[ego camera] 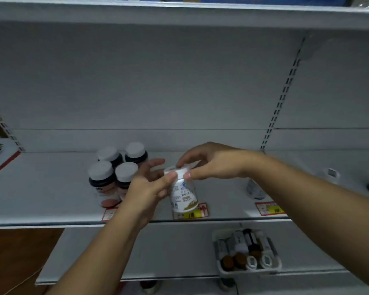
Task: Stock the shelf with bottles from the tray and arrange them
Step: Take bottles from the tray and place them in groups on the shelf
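The person is holding one white bottle [183, 193] with both hands, low over the front part of the shelf [51, 188], just beside the dark bottles. The left hand [146, 186] is closing its thumb and fingers on the upper side of the bottle, and the right hand [209, 161] is pinching the white cap from above with curled fingers. Probably the two hands are working together so that the label is turning to the front before the bottle is standing in its place behind the price tag [191, 211]. Four dark bottles with white caps [115, 173] are standing close together in two rows of two on the left, as a block that is already arranged. One more pale bottle [255, 191] is partly hiding behind the right forearm, and something white is blurring further right. On the lower shelf the white tray [246, 251] is holding several bottles more; they are too small and crowded to count exactly, so the stocking seems not finished.
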`<state>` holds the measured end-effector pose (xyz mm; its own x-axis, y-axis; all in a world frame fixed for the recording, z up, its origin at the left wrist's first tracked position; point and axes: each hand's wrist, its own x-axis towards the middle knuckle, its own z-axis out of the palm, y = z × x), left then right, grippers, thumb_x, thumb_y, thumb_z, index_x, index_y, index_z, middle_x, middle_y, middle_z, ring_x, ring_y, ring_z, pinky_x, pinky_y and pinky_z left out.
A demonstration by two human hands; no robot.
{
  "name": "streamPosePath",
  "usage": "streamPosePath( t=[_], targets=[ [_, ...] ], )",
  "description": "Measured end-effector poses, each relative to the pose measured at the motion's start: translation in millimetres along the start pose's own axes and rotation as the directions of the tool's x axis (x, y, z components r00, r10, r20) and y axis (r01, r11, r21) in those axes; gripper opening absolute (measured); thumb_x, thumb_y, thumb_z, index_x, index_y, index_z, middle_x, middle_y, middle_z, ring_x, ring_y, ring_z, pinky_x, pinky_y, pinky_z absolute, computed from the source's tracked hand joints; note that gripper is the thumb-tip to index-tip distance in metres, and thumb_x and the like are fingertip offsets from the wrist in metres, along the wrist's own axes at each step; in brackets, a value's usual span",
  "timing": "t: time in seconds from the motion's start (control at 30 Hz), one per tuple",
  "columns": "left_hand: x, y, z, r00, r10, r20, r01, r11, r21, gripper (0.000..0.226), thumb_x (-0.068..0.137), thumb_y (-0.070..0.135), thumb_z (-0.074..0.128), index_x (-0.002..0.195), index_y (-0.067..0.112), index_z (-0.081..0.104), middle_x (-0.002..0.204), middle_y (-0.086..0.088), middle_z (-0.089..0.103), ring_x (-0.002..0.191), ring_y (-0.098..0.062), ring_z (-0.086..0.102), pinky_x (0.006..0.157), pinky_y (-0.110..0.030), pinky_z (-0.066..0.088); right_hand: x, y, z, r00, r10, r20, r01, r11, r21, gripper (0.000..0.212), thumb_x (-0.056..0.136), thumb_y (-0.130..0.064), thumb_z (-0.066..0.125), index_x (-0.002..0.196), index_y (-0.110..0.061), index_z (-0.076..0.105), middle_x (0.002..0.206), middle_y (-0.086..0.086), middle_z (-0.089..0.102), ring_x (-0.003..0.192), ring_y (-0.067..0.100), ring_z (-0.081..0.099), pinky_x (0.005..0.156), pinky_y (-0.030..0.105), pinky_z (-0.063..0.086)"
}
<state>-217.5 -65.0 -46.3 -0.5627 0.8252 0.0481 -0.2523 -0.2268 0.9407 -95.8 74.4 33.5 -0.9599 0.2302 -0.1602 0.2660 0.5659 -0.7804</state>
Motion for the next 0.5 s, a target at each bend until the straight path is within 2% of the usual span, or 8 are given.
streamPosePath(
  t=[0.03,0.13,0.2,0.27,0.33,0.4,0.5],
  targets=[
    [2,-1,9,1.000,0.017,-0.010,-0.017,1.000,0.009,0.040,0.066,0.016,0.071,0.103,0.018,0.057,0.073,0.003,0.075,0.059,-0.008,0.068,0.052,-0.020,0.053,-7,5,-2,1.000,0.007,-0.028,-0.006,1.000,0.011,0.023,0.080,-0.029,0.070,0.102,-0.031,0.064,0.110,-0.008,0.066,0.097,0.008,0.065,0.083,0.027,0.057],
    [5,-5,30,0.996,0.074,-0.041,-0.067,0.985,0.161,0.040,0.062,0.023,0.077,0.098,0.025,0.060,0.094,-0.001,0.068,0.083,-0.012,0.068,0.068,-0.027,0.054,-17,24,-6,0.984,0.007,-0.180,-0.016,0.999,-0.050,0.027,0.073,-0.028,0.076,0.097,-0.032,0.064,0.109,-0.004,0.068,0.091,0.009,0.067,0.081,0.027,0.056],
    [8,-6,36,0.985,0.133,-0.106,-0.105,0.965,0.240,0.026,0.076,0.017,0.073,0.096,0.027,0.061,0.096,0.002,0.064,0.083,-0.002,0.066,0.075,-0.025,0.053,-19,43,-10,0.950,0.026,-0.310,-0.061,0.993,-0.102,0.029,0.069,-0.028,0.079,0.094,-0.032,0.064,0.106,-0.005,0.067,0.088,0.011,0.066,0.078,0.026,0.055],
    [6,-5,35,0.972,0.151,-0.182,-0.105,0.965,0.241,0.015,0.084,0.015,0.066,0.093,0.026,0.062,0.089,0.007,0.065,0.079,0.001,0.065,0.083,-0.027,0.051,-18,65,-9,0.903,0.085,-0.422,-0.152,0.980,-0.128,0.030,0.067,-0.027,0.080,0.091,-0.032,0.063,0.105,-0.005,0.065,0.086,0.013,0.064,0.076,0.027,0.053],
    [-1,-5,31,0.967,0.155,-0.204,-0.087,0.947,0.308,0.013,0.086,0.016,0.063,0.091,0.028,0.063,0.090,0.010,0.066,0.084,0.001,0.063,0.085,-0.026,0.049,-14,84,0,0.886,0.131,-0.445,-0.207,0.970,-0.127,0.029,0.068,-0.027,0.079,0.090,-0.032,0.060,0.105,-0.004,0.064,0.088,0.016,0.063,0.078,0.030,0.052],
    [-8,-7,28,0.969,0.167,-0.183,-0.077,0.905,0.417,0.011,0.087,0.020,0.062,0.091,0.030,0.063,0.094,0.011,0.066,0.083,0.008,0.062,0.078,-0.018,0.045,-6,95,15,0.897,0.140,-0.420,-0.206,0.972,-0.117,0.030,0.069,-0.029,0.077,0.090,-0.032,0.057,0.106,-0.003,0.062,0.090,0.017,0.061,0.079,0.033,0.052],
    [-13,-10,30,0.962,0.174,-0.208,-0.066,0.894,0.443,0.010,0.087,0.019,0.061,0.091,0.029,0.064,0.096,0.011,0.067,0.079,0.014,0.061,0.073,-0.014,0.045,5,100,30,0.900,0.113,-0.421,-0.172,0.979,-0.106,0.032,0.071,-0.031,0.074,0.094,-0.029,0.052,0.107,-0.001,0.059,0.093,0.019,0.059,0.079,0.036,0.052]
  ],
)
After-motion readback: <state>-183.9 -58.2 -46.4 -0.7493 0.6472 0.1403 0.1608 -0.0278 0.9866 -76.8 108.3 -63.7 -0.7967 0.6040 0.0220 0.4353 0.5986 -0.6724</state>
